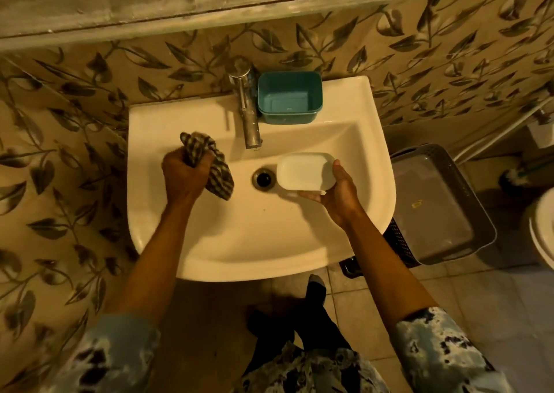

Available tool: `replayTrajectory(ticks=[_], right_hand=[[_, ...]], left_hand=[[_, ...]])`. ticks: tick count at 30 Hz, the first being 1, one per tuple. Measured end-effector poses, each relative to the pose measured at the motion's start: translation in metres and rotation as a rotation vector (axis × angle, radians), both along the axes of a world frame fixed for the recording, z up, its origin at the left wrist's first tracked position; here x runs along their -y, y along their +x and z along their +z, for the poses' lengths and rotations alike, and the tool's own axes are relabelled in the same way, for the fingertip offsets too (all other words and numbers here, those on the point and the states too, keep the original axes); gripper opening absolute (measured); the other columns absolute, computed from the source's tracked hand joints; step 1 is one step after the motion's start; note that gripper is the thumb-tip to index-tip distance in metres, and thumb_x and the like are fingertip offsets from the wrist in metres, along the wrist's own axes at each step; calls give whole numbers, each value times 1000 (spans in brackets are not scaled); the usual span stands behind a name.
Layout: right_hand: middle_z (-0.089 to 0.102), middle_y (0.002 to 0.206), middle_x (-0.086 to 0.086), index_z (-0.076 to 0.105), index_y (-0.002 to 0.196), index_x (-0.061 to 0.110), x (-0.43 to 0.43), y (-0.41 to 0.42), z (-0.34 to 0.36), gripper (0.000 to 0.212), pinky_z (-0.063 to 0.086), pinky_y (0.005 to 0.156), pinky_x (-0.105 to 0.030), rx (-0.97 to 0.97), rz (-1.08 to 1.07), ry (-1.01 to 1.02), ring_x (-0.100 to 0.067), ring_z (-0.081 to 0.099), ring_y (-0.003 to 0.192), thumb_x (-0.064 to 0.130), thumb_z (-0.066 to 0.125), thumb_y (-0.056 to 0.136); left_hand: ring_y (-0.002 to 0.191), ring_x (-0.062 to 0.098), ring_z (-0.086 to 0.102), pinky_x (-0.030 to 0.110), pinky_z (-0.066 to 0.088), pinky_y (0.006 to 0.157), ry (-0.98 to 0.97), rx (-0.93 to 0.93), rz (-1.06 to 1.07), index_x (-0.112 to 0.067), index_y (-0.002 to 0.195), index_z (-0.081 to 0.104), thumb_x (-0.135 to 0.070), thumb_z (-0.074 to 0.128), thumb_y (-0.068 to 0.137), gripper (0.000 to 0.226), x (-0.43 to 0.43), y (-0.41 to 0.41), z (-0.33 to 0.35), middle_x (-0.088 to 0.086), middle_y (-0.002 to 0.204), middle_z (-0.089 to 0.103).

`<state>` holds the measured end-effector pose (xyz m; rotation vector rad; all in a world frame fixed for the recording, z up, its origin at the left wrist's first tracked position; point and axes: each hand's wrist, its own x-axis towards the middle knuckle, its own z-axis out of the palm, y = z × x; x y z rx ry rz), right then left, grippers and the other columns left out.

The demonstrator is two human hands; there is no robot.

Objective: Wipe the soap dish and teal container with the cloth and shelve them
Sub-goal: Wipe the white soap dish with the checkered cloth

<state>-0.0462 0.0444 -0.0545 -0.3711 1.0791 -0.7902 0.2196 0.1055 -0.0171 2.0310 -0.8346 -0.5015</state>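
My left hand (186, 173) is closed around a bunched checked cloth (209, 164), held over the left part of the white sink (192, 116). My right hand (338, 191) holds a white soap dish (302, 170) from below, over the basin just right of the drain (263, 178). The dish faces up and looks empty. The two hands are apart, with the drain between them. A teal container (289, 97), rectangular and empty, stands on the sink's back ledge right of the tap (247, 113).
A long shelf (209, 5) runs along the tiled wall above the sink. A grey basket (440, 206) stands on the floor to the right of the sink, with a toilet (542, 227) at the far right edge. My legs are under the sink's front rim.
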Motion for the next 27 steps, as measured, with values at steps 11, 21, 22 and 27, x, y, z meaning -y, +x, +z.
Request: replayTrajectory(ticks=[11, 21, 22, 27], right_hand=[[49, 126, -10, 53, 115, 19, -17, -1, 5, 25, 57, 77, -57, 38, 44, -169, -38, 50, 120, 31, 44, 96], [55, 106, -7, 52, 105, 24, -46, 13, 25, 30, 57, 60, -35, 198, 264, -167, -24, 57, 93, 27, 42, 76], [56, 102, -6, 51, 103, 24, -47, 14, 25, 28, 55, 58, -31, 168, 275, -167, -21, 57, 89, 26, 42, 76], [66, 76, -1, 59, 93, 20, -43, 1, 20, 29, 54, 65, -28, 94, 228, -104, -17, 61, 77, 46, 49, 88]], left_hand=[[84, 16, 64, 31, 54, 73, 34, -218, -136, -10, 96, 59, -25, 68, 84, 21, -23, -91, -3, 5, 93, 65], [106, 29, 59, 40, 54, 81, 289, 392, -188, -12, 116, 61, -21, 71, 81, 37, -21, -155, 17, 10, 112, 67], [105, 29, 61, 38, 53, 82, 285, 367, -223, -10, 113, 63, -20, 70, 82, 34, -21, -159, 19, 11, 111, 67], [117, 28, 53, 39, 46, 98, 255, 251, -805, -10, 120, 59, -10, 59, 86, 34, -31, -166, 24, 11, 127, 59]])
